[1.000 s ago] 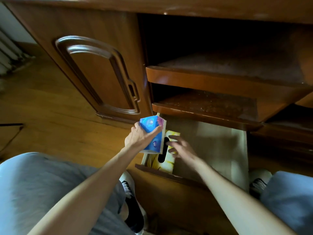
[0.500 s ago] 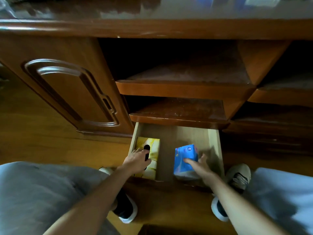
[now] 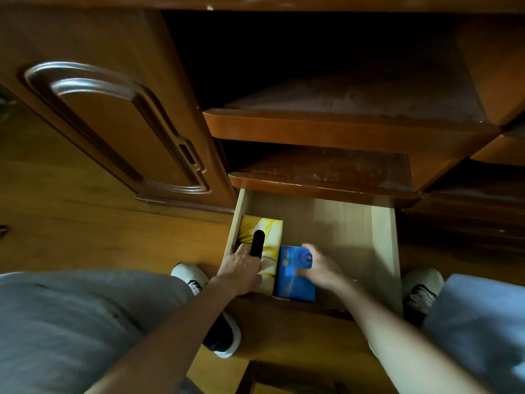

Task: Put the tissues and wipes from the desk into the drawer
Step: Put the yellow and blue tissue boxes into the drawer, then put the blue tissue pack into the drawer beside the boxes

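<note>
The light wooden drawer [image 3: 382, 237] is pulled out below the desk shelves. A yellow tissue box [image 3: 270, 231] with a black oval slot lies along the drawer's left wall. My left hand [image 3: 241, 270] rests on its near end, fingers on the box. Right beside it sits a blue wipes pack [image 3: 292, 280], touching the yellow box. My right hand [image 3: 319, 267] grips the blue pack from its right side, thumb over the top.
Two brown shelves [image 3: 341, 129] jut out above the drawer. A closed cabinet door [image 3: 119, 123] with a carved frame is on the left. My knees in grey trousers [image 3: 71, 322] and white shoes [image 3: 423, 285] flank the drawer. The drawer's right part is bare wood.
The blue pack went from my left hand to my right, then slid left in the drawer against the yellow box. My left hand stays on the yellow box.
</note>
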Available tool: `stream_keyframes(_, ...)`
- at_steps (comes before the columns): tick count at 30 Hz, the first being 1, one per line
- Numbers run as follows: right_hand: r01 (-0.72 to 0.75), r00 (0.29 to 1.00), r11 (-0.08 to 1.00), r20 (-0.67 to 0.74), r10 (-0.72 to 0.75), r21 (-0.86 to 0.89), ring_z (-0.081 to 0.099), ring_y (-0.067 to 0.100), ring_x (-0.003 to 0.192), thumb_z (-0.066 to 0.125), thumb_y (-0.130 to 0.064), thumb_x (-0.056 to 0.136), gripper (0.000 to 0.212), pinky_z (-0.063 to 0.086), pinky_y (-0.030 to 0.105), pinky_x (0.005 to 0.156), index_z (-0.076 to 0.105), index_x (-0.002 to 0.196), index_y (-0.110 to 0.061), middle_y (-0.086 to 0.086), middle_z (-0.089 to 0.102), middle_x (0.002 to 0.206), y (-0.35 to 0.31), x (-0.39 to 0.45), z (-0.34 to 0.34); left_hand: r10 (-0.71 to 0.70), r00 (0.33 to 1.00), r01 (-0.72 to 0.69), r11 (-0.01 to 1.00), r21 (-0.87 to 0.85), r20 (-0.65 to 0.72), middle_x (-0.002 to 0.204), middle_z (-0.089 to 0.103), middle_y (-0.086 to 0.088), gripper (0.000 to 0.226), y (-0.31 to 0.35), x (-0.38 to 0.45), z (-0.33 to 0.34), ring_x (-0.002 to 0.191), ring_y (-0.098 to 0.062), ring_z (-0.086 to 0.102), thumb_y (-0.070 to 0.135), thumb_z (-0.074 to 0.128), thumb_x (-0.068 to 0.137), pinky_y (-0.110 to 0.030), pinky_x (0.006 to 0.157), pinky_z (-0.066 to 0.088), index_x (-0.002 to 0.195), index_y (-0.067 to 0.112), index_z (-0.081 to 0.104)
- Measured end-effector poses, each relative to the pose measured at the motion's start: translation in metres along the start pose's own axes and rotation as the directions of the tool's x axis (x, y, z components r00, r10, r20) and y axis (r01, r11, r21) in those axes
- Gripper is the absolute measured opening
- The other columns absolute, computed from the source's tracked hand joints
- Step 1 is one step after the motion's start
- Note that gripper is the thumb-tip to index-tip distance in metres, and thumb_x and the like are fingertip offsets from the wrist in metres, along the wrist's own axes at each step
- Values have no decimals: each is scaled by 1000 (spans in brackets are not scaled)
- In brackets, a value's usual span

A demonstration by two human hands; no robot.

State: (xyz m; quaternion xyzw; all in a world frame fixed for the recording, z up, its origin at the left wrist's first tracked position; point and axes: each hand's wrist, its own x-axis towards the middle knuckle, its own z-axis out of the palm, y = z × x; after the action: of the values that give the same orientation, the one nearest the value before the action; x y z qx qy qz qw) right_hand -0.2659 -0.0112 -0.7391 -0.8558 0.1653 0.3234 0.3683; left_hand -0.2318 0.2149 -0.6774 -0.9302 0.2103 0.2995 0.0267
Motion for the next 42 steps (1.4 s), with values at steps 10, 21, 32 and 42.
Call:
stream_keyframes(10, -69, 997, 942, 43, 58, 329, 53, 26, 133, 82, -24, 85, 102, 50, 45, 105, 16, 162, -31, 5, 49, 152, -4, -21, 6, -4, 999, 3, 1000, 21, 47, 136, 45, -12, 50, 0, -5, -6, 114, -28, 56, 48, 53, 92, -41, 92, 52, 131, 17, 55)
stream_keyframes(21, 486, 729, 848, -633, -261, 210, 72, 10, 73, 66, -12, 96, 21, 57, 27, 67, 70, 101, -32, -7, 77, 87, -53, -152, -170, 447, 422, -457, 856, 240, -789, 133, 60, 7, 34, 78, -59, -201, 114, -13, 63, 28, 52, 94, -31, 75, 60, 126, 28, 63)
stream_keyframes(32, 347, 154, 843, -862, -483, -410, 65, -7, 77, 53, -38, 92, 15, 51, 22, 68, 66, 97, -43, -28, 72, 79, -157, -274, -381, 207, 370, -330, 941, 81, -906, 118, 62, 5, 25, 112, -77, -433, 117, -20, 55, 29, 57, 91, -38, 84, 54, 114, 28, 67)
stream_keyframes(42, 142, 315, 882, -824, -471, -449, 54, 21, 125, 56, -40, 92, 44, 51, 40, 86, 50, 135, -33, -5, 59, 135, -231, -172, -493, 139, 457, -282, 959, 5, -879, 118, 61, 7, 28, 114, 16, -501, 120, -19, 51, 36, 50, 92, -35, 87, 51, 114, 30, 66)
